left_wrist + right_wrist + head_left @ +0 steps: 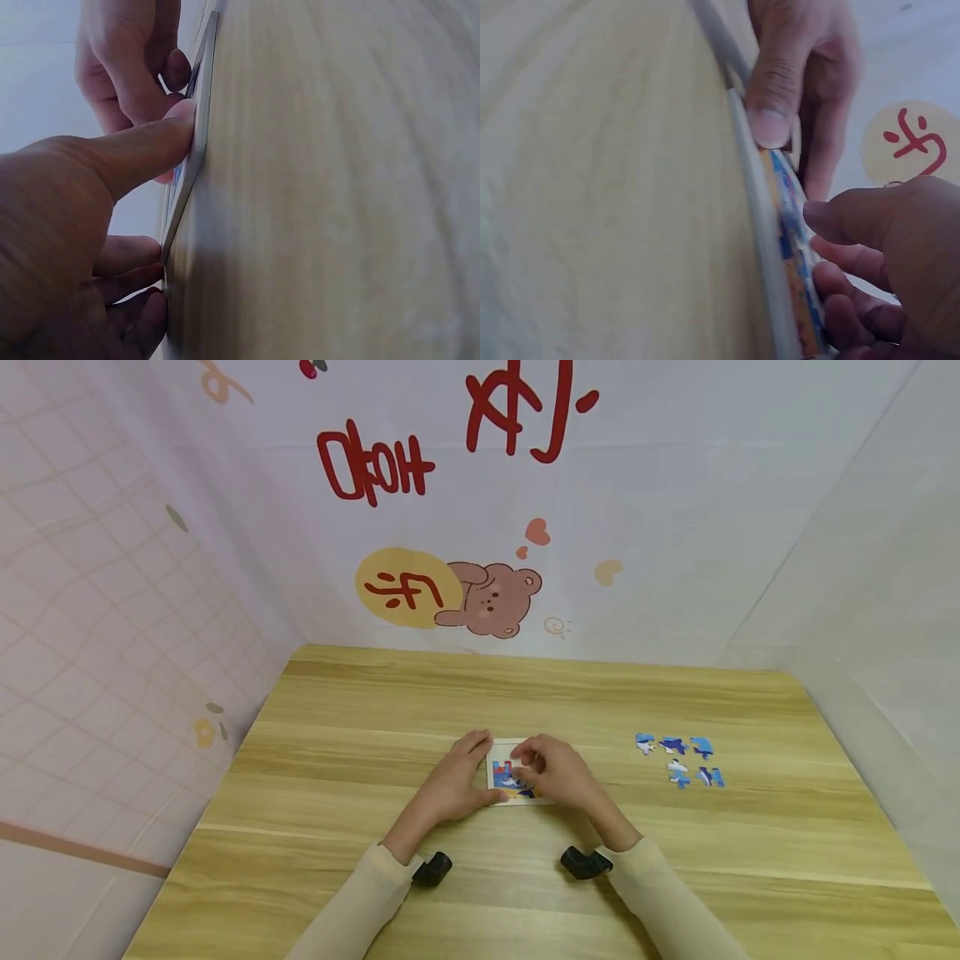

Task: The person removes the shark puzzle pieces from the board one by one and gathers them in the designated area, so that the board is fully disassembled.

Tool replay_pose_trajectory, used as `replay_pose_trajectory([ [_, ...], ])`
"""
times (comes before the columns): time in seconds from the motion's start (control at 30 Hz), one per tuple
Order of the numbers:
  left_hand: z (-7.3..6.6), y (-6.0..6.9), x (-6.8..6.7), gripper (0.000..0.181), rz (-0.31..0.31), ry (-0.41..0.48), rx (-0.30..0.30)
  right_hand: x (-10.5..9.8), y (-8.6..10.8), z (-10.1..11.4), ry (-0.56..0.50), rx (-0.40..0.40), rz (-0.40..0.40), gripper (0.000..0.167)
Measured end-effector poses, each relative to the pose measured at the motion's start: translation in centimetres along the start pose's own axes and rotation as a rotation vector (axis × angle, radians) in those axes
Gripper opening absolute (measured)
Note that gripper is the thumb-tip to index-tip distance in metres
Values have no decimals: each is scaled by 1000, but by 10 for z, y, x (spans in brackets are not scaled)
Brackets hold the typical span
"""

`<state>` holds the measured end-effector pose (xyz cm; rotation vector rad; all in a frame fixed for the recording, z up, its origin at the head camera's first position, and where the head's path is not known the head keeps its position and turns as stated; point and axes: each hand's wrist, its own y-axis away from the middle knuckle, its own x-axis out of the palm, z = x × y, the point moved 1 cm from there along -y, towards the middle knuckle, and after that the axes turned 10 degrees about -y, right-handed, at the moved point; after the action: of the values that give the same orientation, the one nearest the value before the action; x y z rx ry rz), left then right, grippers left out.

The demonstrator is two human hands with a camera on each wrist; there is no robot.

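Five loose puzzle pieces (673, 745), blue and white, lie on the worktop (337, 710) toward its right edge, three in a far row and two in a nearer one. White-rimmed puzzle tray (500, 749) sits about midway between the worktop's left and right edges, well apart from the loose pieces. Fitted pieces (502, 779) show red, blue and yellow along its left and near parts; a pale bare patch shows at its far-left corner. Left hand (450, 782): thumb and fingers spread, thumb pressing the tray's near rim, fingertips against its left edge. Right hand (558, 770): fingers bent over the tray, thumb and forefinger tips close together; cannot tell whether they pinch a piece. Pale sleeves (352, 902) cover both forearms. Beyond the far edge, a wall (675, 485) bears a pink bear drawing (491, 603).
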<state>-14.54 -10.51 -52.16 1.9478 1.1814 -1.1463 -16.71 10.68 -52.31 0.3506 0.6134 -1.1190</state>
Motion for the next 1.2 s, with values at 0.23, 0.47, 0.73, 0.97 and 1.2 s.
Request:
replay_pose_trajectory([
  [0.23, -2, 1, 1, 93, 4, 7, -17, 6, 2, 2, 47, 11, -30, 15],
  [0.47, -1, 1, 1, 92, 9, -4, -23, 11, 3, 3, 55, 44, -63, 14],
  [0.73, -3, 0, 0, 91, 8, 4, -28, 12, 2, 3, -66, 50, -106, 11],
  [0.97, -2, 0, 1, 91, 4, 4, -20, 10, 0, 2, -180, 61, -78, 7],
  [1.2, -2, 0, 0, 92, -1, -4, -20, 6, 0, 2, -212, 96, -67, 7],
])
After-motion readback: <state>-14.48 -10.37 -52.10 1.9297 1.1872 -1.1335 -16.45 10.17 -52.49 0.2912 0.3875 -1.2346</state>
